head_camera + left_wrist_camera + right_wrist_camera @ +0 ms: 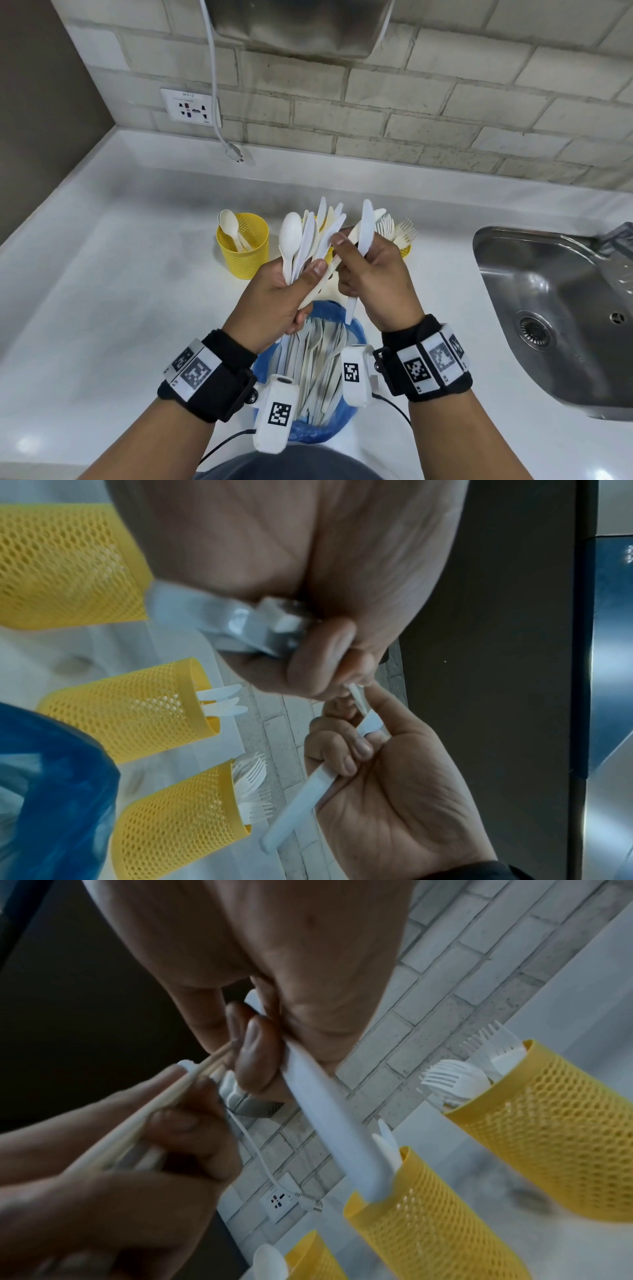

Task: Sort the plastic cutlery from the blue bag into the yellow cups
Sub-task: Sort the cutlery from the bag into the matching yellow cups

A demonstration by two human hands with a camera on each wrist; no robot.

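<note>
so I'm maybe partway: spoon cup (242, 244), knife cup (130, 710) and fork cup (181, 821) each hold some, my left hand (274, 301) grips a mixed bunch (308, 240), right hand (376, 274) pinches a knife (365, 229), and the blue bag (313, 432) below is still pretty full.

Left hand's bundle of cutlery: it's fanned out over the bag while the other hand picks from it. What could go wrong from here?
1. The left hand grips a mixed fan of spoon and knives by the handles only; pulling one piece could loosen others, which may drop outside the blue bag.
2. The right hand already holds a knife while pinching another piece, so either may slip.
3. The knife cup is hidden behind the hands in the head view, so a misplaced drop seems possible.
</note>
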